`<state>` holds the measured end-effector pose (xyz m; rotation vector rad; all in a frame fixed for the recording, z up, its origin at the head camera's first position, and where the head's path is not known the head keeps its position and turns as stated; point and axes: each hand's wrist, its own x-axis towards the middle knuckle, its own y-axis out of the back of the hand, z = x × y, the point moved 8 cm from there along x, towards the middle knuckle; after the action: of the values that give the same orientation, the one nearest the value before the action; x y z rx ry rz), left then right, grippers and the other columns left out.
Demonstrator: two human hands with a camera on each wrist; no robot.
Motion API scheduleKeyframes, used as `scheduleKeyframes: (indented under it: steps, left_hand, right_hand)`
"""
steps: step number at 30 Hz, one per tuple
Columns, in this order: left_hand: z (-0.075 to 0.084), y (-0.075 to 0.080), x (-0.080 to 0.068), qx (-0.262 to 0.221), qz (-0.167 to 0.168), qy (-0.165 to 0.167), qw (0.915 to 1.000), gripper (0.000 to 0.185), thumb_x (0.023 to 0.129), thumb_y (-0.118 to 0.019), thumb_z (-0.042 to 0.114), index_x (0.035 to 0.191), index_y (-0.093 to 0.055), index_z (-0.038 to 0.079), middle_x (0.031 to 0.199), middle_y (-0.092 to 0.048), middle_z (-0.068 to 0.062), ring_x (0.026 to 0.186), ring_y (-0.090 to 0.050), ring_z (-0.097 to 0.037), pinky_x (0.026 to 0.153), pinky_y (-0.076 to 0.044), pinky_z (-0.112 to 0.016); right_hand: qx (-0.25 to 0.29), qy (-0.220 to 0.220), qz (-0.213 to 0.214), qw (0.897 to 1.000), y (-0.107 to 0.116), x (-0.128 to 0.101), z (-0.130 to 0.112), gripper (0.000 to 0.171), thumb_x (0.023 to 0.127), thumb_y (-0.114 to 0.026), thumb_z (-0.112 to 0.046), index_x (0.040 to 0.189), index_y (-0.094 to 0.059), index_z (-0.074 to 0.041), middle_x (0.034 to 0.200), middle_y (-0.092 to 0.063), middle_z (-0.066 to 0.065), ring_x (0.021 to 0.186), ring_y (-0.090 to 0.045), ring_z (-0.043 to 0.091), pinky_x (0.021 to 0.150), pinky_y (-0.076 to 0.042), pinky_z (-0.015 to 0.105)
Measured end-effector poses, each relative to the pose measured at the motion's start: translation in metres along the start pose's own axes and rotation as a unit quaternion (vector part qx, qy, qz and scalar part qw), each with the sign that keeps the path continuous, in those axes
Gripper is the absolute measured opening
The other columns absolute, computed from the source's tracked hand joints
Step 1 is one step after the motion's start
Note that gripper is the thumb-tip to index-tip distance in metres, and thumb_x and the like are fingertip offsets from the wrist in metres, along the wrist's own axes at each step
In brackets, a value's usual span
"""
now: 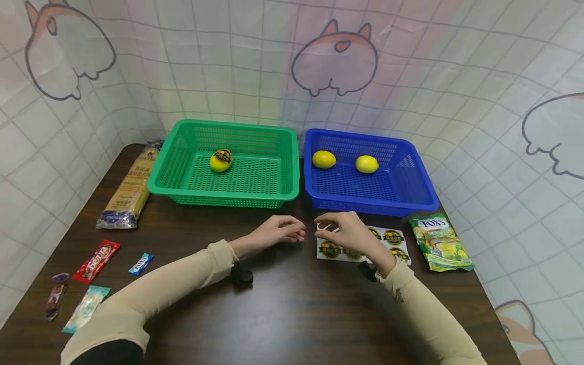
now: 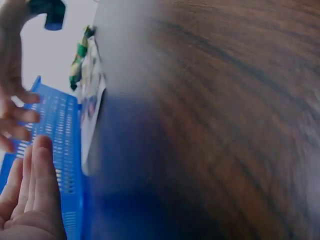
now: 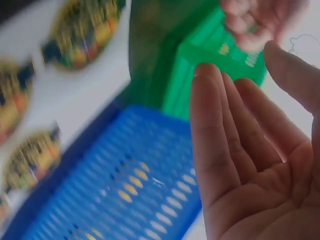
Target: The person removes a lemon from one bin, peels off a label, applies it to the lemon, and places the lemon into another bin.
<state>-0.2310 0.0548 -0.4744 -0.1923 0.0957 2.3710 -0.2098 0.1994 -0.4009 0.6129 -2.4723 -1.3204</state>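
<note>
My left hand (image 1: 276, 233) hovers over the table in front of the gap between the two baskets, its fingers relaxed and nothing in them. Facing it, my right hand (image 1: 349, 230) is above a white sheet of round black-and-gold stickers (image 1: 328, 249), fingers loosely bent and holding nothing. In the right wrist view the right palm (image 3: 270, 200) is bare. A lemon (image 1: 221, 161) with such a sticker on it lies in the green basket (image 1: 228, 198). Two plain lemons (image 1: 324, 159) lie in the blue basket (image 1: 371, 205).
A long noodle-like package (image 1: 130, 190) lies left of the green basket. Nearer on the left are a red wrapper (image 1: 97, 261), a small blue candy (image 1: 141, 264), a teal packet (image 1: 86, 308) and a purple-brown candy (image 1: 55, 296). A green FOX'S bag (image 1: 440, 243) lies at the right.
</note>
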Motion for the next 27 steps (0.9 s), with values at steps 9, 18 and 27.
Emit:
scheduleKeyframes:
  steps: [9,18,27]
  left_hand:
    - [-0.014,-0.002,0.02,-0.143,0.09,0.029,0.9852,0.052,0.104,-0.052,0.033,0.139,-0.051,-0.006,0.135,-0.061,-0.028,0.107,-0.071,-0.013,0.098,-0.057,-0.029]
    - [0.004,-0.009,0.044,-0.213,0.131,0.018,0.9681,0.056,0.103,-0.052,0.043,0.136,-0.055,-0.001,0.135,-0.062,-0.024,0.121,-0.067,-0.026,0.101,-0.055,-0.032]
    - [0.009,-0.008,0.06,-0.219,0.162,-0.014,0.9622,0.047,0.104,-0.049,0.042,0.127,-0.057,0.002,0.124,-0.068,-0.024,0.099,-0.073,-0.017,0.095,-0.059,-0.03]
  right_hand:
    - [-0.029,0.007,-0.02,0.999,0.048,0.019,-0.007,0.035,0.091,-0.073,-0.026,0.121,-0.07,-0.009,0.106,-0.077,0.009,0.092,-0.075,0.022,0.08,-0.062,0.038]
    - [0.028,-0.018,-0.01,0.999,0.1,0.061,-0.007,0.036,0.093,-0.071,-0.031,0.123,-0.069,-0.012,0.117,-0.074,0.011,0.103,-0.072,0.024,0.089,-0.06,0.043]
    - [0.112,-0.119,0.057,0.985,0.14,0.121,0.052,0.044,0.097,-0.065,-0.032,0.135,-0.061,-0.011,0.133,-0.065,0.016,0.112,-0.067,0.029,0.093,-0.06,0.037]
